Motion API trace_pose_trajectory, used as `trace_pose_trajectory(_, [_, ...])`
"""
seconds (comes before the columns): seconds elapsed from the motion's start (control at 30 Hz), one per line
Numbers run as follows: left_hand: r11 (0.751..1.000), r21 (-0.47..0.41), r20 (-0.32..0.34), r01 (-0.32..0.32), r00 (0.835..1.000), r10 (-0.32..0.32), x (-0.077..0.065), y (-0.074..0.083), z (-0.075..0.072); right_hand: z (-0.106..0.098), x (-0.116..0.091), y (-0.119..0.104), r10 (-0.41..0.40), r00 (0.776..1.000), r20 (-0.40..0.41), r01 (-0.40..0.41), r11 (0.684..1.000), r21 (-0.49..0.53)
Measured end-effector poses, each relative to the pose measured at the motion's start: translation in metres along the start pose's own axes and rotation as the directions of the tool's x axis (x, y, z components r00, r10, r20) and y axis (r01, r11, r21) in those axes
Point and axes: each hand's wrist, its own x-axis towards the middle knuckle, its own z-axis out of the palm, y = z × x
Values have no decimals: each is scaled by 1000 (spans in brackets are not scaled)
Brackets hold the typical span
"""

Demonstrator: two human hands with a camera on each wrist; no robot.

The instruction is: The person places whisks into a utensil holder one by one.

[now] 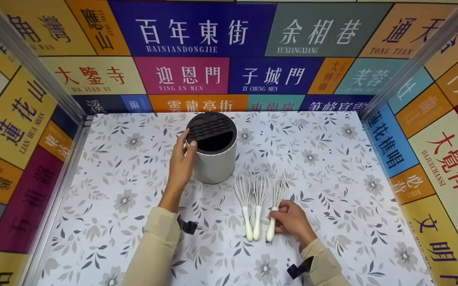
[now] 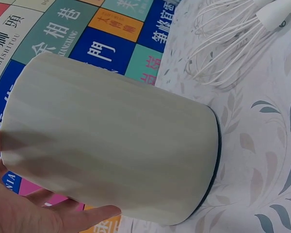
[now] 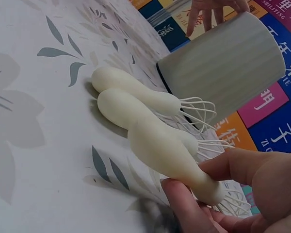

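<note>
A pale grey cylindrical utensil holder point(image 1: 214, 167) stands upright, its black top point(image 1: 212, 126) showing wavy slots and a dark opening. My left hand point(image 1: 182, 157) rests against its left side near the rim; in the left wrist view, a straight finger point(image 2: 94, 216) lies along the wall. My right hand point(image 1: 292, 220) pinches the rightmost whisk point(image 1: 271, 226) between thumb and fingers, near where handle meets wires. In the right wrist view this whisk point(image 3: 167, 153) overlaps its neighbour. Two more white-handled whisks, a middle one point(image 1: 257, 222) and a left one point(image 1: 246, 222), lie side by side.
A white table point(image 1: 133, 238) with a grey leaf and flower print carries everything. Panels with colourful lettering form a back wall point(image 1: 197, 29), a left wall point(image 1: 18, 131) and a right wall point(image 1: 439, 159). Both wrists wear black straps.
</note>
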Motion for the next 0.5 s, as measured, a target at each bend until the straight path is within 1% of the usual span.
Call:
trace_pose_trajectory(0.17, [1000,-13,6,1,1000,-1,1,1,-1,-2,2,-2,-7,999,41,5,998,69])
trace_pose_trajectory(0.3, [1000,-12,11,14,1000,-14,0,1,-2,-4,4,-4,-24,996,82,13,992,124])
trace_pose_trajectory(0.37, [1000,-8,16,23,1000,-22,0,1,-2,-5,3,-6,-36,995,95,23,990,138])
trace_pose_trajectory(0.5, [1000,-2,24,28,999,-28,-1,1,-2,-6,2,-11,-59,993,105,45,991,129])
